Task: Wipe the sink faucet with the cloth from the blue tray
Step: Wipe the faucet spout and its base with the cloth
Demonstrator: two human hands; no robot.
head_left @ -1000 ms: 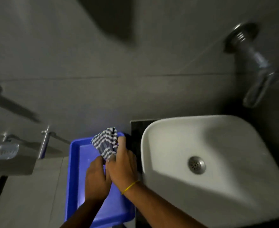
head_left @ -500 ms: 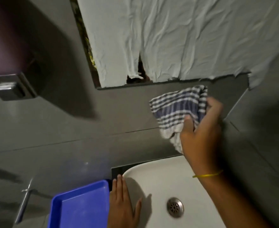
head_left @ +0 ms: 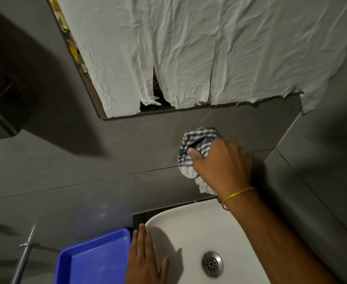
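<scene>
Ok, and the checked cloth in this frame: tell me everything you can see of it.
The cloth is soft woven fabric in dark blue and white checks, with a paler, frayed-looking end hanging down below the grip. It is bunched into a wad, not spread flat. The right hand clutches it, thumb pressed into its folds, holding it up against the grey tiled wall above the white sink. Whatever it may be wrapped around is hidden. It is clear of the blue tray.

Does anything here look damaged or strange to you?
Yes. The mirror above the sink is covered with crumpled white paper, torn along its lower edge, with a ragged gap showing through. Otherwise nothing looks spilled or broken.
</scene>
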